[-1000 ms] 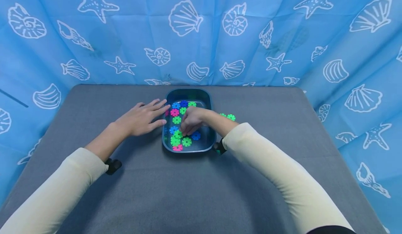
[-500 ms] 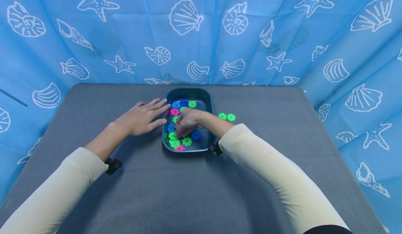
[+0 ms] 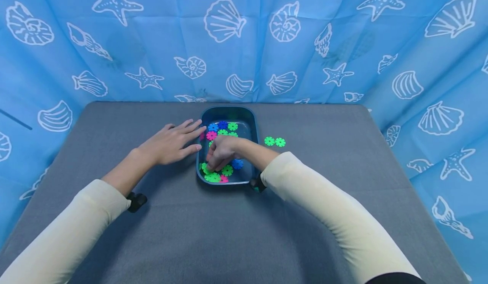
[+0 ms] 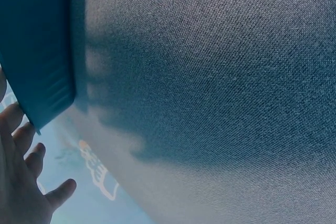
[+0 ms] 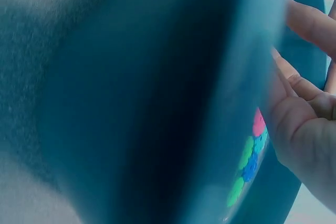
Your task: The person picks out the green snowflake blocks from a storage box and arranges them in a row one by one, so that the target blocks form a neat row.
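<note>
A dark teal tray holds several notched plastic building discs in green, pink and blue. My left hand lies at the tray's left rim with fingers spread and fairly straight, the fingertips touching the rim. The left wrist view shows those fingers beside the tray's outer wall. Inside the tray, my right hand points its bent fingers downward, the tips at a green disc near the left wall. Whether they pinch it cannot be seen; in the right wrist view the tray wall hides the fingertips. A blue disc lies right of that hand.
Two green discs lie side by side on the grey cloth-covered table, right of the tray. Behind the table hangs a blue curtain printed with white shells and starfish.
My right hand has shifted left across the tray, and green discs under its fingers have slid left. A pink disc at the front has moved right. My left hand has stayed still.
</note>
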Tool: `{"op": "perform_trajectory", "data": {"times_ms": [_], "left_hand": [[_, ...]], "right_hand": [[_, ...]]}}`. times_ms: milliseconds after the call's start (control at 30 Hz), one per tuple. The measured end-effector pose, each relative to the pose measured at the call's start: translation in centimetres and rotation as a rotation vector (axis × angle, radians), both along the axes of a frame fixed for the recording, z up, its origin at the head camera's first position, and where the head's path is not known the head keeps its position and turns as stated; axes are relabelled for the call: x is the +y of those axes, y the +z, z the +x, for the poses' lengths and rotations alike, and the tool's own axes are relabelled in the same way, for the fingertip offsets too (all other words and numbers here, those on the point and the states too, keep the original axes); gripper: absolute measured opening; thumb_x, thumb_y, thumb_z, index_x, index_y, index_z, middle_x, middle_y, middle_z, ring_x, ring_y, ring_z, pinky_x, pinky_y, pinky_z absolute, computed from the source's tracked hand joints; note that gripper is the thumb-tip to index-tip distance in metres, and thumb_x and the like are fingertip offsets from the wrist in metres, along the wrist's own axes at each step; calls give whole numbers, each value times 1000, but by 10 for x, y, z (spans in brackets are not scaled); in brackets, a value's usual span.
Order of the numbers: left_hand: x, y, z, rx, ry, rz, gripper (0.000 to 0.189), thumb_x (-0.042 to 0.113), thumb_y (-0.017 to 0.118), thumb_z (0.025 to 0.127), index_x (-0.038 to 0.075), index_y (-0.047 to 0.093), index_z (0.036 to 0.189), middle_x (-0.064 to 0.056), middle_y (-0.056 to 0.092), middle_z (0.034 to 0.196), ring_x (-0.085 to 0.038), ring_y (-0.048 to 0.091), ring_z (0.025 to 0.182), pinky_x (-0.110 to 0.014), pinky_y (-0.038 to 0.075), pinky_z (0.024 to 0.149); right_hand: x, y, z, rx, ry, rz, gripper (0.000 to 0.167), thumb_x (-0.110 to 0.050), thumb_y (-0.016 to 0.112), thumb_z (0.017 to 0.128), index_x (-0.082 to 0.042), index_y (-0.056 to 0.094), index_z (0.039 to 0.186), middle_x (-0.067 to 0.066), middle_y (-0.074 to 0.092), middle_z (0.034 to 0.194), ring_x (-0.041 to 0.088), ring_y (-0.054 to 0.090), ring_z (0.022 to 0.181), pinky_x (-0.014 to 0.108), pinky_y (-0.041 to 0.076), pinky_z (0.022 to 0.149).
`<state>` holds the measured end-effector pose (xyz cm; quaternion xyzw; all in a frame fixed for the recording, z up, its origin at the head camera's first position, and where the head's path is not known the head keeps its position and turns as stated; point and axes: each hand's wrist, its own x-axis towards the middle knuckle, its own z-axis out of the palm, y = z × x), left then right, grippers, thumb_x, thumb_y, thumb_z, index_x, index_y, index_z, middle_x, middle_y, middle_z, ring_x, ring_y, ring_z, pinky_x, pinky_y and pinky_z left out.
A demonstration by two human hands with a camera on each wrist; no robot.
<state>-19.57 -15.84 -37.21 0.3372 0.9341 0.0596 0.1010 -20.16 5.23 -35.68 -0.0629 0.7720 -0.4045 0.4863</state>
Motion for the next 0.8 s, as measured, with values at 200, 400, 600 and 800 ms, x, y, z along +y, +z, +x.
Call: {"op": "perform_trajectory", "data": {"times_ms": [200,400,600,800], "left_hand": [[2,1,0,7,-4,-10,66,47,46,104,17,25,159,-10,17,166,-37,14,151,-69,19,112],[2,2,1,14,1,-14,67,47,46,104,16,25,159,-10,17,166,-36,13,151,-68,19,112],[2,2,1,8,7,-7,67,48,46,104,16,26,159,-10,17,165,-36,12,151,-68,19,112],[1,3,1,4,4,-8,68,49,46,103,16,26,159,-11,18,165,-36,12,151,-68,19,112]], "right_hand": [[-5,0,4,-20,-2,-18,22,-7,70,93,2,64,111,14,71,101,23,72,95,37,56,90],[-9,-2,5,-11,-24,-4,14,-9,72,92,1,68,101,13,74,96,22,73,92,35,57,86],[-10,0,7,6,-36,3,12,-7,70,93,3,68,100,14,74,94,24,73,90,35,58,84],[-2,4,6,25,-24,6,18,2,64,94,7,65,112,15,70,95,24,72,89,35,57,85]]}}
